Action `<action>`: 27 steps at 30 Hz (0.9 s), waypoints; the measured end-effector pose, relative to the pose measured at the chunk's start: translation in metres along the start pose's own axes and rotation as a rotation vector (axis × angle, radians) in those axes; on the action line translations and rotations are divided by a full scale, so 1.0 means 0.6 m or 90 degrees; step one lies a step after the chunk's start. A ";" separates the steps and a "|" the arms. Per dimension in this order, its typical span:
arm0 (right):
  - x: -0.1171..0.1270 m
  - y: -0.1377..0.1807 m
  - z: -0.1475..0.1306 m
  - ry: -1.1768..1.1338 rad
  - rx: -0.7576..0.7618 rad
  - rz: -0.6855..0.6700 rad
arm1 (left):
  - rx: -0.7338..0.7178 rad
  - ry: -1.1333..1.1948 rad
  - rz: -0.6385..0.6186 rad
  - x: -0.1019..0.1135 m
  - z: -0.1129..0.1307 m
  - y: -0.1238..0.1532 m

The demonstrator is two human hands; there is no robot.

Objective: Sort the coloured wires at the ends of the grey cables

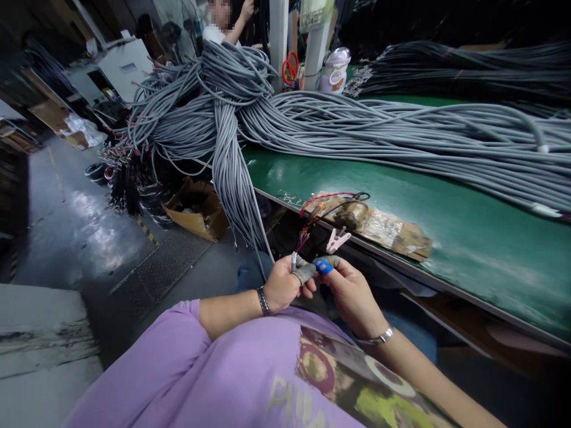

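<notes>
My left hand (pixel 283 285) is closed around the end of a grey cable (pixel 293 261), with grey tape wrapped on its fingers. Thin coloured wires (pixel 303 238) fan out of that cable end, above the fingers. My right hand (pixel 357 297) meets the left one, its thumb and forefinger pinched together. A blue cover (pixel 323 267) sits on its thumb, and grey wrapping on the forefinger. Whatever lies in this pinch is too small or hidden to make out. Just beyond the fingertips, a pink clip (pixel 338 240) juts out at the bench edge.
Long grey cables (pixel 401 137) lie along the green bench (pixel 482 249), and one bundle (pixel 229 160) hangs over its edge. A taped cardboard strip (pixel 388 232) carries red and black leads. Scissors (pixel 291 66) and a lilac bottle (pixel 335 71) stand behind. A cardboard box (pixel 200 220) is on the floor; another person's arm (pixel 241 21) shows.
</notes>
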State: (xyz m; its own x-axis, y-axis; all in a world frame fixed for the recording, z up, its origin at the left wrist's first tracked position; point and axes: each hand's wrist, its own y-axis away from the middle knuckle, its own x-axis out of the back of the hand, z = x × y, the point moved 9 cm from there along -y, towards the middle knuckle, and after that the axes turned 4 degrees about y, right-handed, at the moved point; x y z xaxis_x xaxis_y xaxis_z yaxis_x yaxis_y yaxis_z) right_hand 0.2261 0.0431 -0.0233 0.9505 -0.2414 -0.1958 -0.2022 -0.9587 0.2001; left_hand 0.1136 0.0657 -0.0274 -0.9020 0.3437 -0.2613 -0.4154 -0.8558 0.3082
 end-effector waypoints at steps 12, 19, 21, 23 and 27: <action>0.023 -0.047 0.001 -0.203 -0.073 -0.036 | 0.031 0.086 -0.035 -0.021 0.033 -0.008; 0.007 -0.075 -0.012 -0.207 -0.071 -0.034 | 0.052 0.107 -0.037 -0.041 0.028 -0.024; 0.004 -0.077 -0.013 -0.201 -0.067 -0.044 | 0.062 0.105 -0.034 -0.043 0.025 -0.026; 0.004 -0.078 -0.013 -0.203 -0.068 -0.042 | 0.071 0.100 -0.031 -0.045 0.022 -0.027; 0.002 -0.076 -0.011 -0.235 -0.086 -0.030 | 0.081 0.095 -0.025 -0.046 0.018 -0.026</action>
State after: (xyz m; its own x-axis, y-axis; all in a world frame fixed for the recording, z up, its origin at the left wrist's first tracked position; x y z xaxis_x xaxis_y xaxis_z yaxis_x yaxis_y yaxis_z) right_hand 0.2381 0.0872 -0.0264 0.8045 -0.2594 -0.5343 -0.1048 -0.9475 0.3022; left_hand 0.1438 0.0740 -0.0150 -0.8614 0.3069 -0.4047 -0.4698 -0.7843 0.4052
